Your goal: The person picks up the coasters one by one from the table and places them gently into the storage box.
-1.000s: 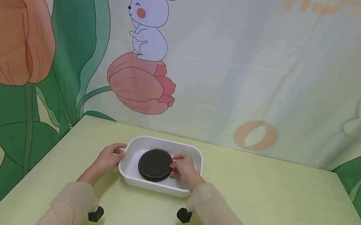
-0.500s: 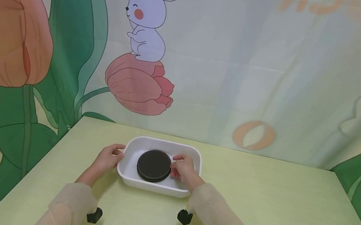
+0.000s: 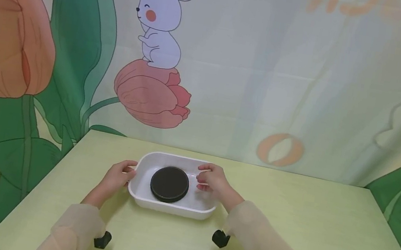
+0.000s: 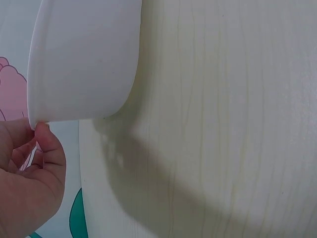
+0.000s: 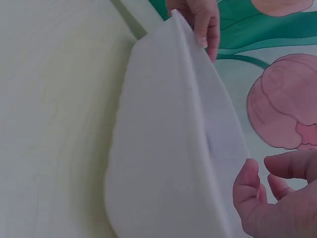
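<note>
A white rectangular tray (image 3: 171, 209) with rounded corners stands on the table, and a thick black round disc (image 3: 169, 184) lies flat in its middle. My left hand (image 3: 115, 178) pinches the tray's left rim; the left wrist view shows the thumb and fingers (image 4: 48, 141) meeting at that edge of the white wall (image 4: 86, 64). Over the tray's right end hovers my right hand (image 3: 215, 183), apart from the disc, its fingers loosely bent with nothing between them. In the right wrist view, this hand (image 5: 280, 203) is beside the tray's rim; the tray wall hides the disc.
The pale yellow-green table (image 3: 306, 229) extends around the tray, mostly to the right. Behind it hangs a printed curtain (image 3: 231, 81) with a rabbit and tulips. Small black blocks (image 3: 221, 239) stick out under both sleeves.
My right hand has come away from the disc's right edge, moving right and slightly up with its fingers spreading. The left hand stays at the rim; the disc still lies in the tray.
</note>
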{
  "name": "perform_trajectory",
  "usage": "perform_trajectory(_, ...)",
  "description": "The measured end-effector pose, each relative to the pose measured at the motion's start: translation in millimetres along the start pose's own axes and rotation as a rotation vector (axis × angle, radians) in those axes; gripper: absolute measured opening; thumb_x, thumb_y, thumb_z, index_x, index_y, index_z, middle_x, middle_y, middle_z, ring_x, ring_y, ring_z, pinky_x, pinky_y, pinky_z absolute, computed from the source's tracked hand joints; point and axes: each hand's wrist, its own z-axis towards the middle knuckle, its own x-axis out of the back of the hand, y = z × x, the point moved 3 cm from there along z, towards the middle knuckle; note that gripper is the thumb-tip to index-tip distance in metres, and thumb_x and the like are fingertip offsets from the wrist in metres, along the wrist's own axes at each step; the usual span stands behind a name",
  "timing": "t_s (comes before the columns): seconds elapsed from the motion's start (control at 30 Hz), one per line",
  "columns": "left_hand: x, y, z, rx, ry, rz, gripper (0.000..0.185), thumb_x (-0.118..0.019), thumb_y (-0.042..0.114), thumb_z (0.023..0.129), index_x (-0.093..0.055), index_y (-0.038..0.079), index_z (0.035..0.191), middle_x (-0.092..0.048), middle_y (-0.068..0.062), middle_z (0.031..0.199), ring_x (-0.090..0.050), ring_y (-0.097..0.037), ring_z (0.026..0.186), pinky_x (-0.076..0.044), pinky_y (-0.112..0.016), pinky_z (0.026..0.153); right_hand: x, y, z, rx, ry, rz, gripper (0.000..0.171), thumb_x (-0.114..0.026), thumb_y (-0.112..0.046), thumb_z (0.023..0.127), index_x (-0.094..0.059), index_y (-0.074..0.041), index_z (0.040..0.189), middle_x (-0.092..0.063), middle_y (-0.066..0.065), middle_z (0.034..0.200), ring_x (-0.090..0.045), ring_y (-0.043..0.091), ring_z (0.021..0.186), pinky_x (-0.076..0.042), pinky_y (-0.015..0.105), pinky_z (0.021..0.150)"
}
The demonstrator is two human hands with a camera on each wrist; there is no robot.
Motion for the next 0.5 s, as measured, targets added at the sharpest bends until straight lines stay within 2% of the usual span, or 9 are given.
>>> perform_trajectory(0.2, 3.5, 2.4, 0.9, -0.036, -0.008, 0.03, 0.035, -0.047, 0.008, 0.09, -0.044, -0.001, 0.124, -0.051, -0.021, 0.105, -0.053, -0.023, 0.084, -0.049, -0.026, 0.063, 21, -24, -13, 0.049, -0.055, -0.031, 0.033, -0.051, 0.005, 0.08, -0.048, 0.003, 0.113, -0.047, 0.005, 0.081, -0.048, 0.015, 0.066, -0.048, 0.024, 0.056)
perform_trajectory(0.5, 20.6, 12.8, -0.5, -0.156, 0.039, 0.208, 0.035, -0.05, 0.01, 0.088, -0.047, -0.003, 0.12, -0.056, -0.019, 0.099, -0.056, -0.028, 0.088, -0.049, -0.029, 0.065, 76, -50, -25, 0.163, -0.027, -0.135, 0.025, -0.052, -0.003, 0.085, -0.048, 0.0, 0.11, -0.048, 0.002, 0.086, -0.049, 0.015, 0.071, -0.048, 0.025, 0.061)
